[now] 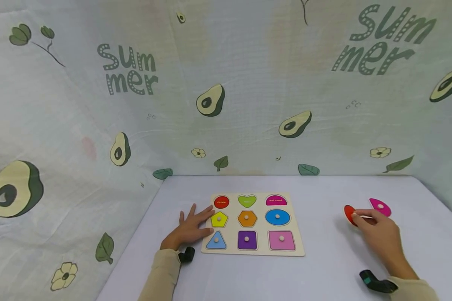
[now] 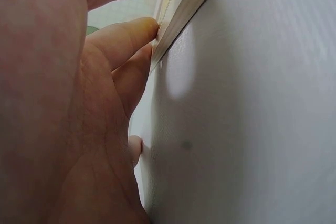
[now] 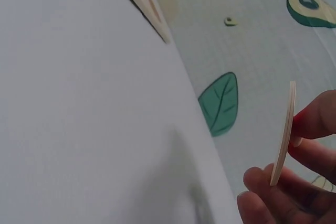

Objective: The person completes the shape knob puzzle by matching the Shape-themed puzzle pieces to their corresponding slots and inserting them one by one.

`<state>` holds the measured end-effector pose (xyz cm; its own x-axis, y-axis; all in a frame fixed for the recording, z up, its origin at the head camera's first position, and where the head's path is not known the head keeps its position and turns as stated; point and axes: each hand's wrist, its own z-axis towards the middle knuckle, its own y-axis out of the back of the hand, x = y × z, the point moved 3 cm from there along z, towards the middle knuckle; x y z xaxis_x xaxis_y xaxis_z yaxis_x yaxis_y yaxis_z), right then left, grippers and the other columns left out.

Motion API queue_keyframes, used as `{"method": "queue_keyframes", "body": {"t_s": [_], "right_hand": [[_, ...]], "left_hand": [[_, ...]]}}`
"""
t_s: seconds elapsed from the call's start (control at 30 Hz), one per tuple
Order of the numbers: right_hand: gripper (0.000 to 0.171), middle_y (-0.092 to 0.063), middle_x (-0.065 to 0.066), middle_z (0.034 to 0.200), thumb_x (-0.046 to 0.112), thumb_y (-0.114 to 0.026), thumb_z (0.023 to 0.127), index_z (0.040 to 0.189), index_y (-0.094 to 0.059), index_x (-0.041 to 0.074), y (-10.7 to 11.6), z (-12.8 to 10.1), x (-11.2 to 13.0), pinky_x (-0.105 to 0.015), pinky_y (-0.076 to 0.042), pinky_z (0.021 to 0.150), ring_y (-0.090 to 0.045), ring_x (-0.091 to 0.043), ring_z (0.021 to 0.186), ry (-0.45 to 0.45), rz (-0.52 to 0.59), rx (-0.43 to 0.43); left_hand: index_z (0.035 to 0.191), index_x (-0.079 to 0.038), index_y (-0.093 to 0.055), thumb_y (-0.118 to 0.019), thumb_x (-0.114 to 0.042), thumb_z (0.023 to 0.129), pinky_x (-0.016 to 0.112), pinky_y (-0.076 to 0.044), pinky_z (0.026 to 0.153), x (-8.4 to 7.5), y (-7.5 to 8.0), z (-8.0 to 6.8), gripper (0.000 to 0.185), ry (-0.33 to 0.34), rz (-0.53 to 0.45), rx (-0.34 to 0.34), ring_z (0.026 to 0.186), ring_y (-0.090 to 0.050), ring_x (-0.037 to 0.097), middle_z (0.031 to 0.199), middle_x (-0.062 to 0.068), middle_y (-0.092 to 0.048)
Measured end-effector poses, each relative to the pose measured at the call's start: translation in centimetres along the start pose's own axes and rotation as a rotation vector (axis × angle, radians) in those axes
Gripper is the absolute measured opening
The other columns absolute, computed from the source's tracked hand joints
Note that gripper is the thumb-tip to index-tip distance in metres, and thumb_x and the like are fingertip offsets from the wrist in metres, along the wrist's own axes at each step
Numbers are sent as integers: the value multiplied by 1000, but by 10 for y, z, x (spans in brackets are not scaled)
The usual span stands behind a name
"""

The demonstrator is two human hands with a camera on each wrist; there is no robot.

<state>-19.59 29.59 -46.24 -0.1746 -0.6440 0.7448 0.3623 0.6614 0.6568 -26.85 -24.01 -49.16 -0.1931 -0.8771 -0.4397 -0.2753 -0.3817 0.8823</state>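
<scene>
A wooden shape puzzle board (image 1: pixel 261 252) lies flat on the white table. My left hand (image 1: pixel 188 229) rests with spread fingers at its left edge, index finger and thumb on the board; in the left wrist view fingertips (image 2: pixel 149 24) touch the board's side (image 2: pixel 181 17). My right hand (image 1: pixel 380 234) pinches a red circle piece (image 1: pixel 349 214) by its small knob, raised and tilted right of the board. The right wrist view shows that piece (image 3: pixel 284 129) edge-on between the fingers. Just behind the right hand lies a magenta half-round piece (image 1: pixel 380 207).
Knobbed pieces fill the board's lower two rows, among them a blue oval (image 1: pixel 282 217) and purple square (image 1: pixel 247 246). In the top row the labelled circle (image 1: pixel 221 202), heart (image 1: pixel 247 201) and half-round (image 1: pixel 276 200) recesses show. A printed cloth (image 1: pixel 248 146) hangs behind the table.
</scene>
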Motion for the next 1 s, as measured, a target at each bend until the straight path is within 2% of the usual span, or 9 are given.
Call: {"method": "queue_keyframes", "body": {"t_s": [0.2,0.37,0.67,1.0], "right_hand": [[44,-70,-22,105,40,-61,99,119,-68,1,-11,0,18,-27,-44,58,-60,-25,89,33,11,11],[42,-68,-22,111,39,-59,100,120,-67,2,-24,-1,29,-25,-47,59,-59,-29,96,57,57,71],[43,-61,-25,123,39,-58,101,121,-64,2,-41,3,44,-28,-49,68,-56,-39,108,100,84,106],[40,-61,-23,126,36,-57,102,123,-63,2,-67,0,71,-28,-51,76,-54,-37,113,133,135,189]], "left_hand": [[153,-29,-44,-66,-49,89,70,14,111,0,0,-1,70,-7,-4,-2,152,3,40,162,-9,-31],[153,-29,-44,-67,-50,89,70,15,111,0,0,-3,71,5,-11,0,152,3,40,162,-8,-31],[153,-33,-43,-65,-52,89,69,15,111,1,-4,4,70,-17,-4,-9,152,5,39,162,-11,-30],[153,-33,-43,-65,-53,89,69,15,111,4,-3,2,71,4,7,-5,152,5,39,162,-12,-29]]}}
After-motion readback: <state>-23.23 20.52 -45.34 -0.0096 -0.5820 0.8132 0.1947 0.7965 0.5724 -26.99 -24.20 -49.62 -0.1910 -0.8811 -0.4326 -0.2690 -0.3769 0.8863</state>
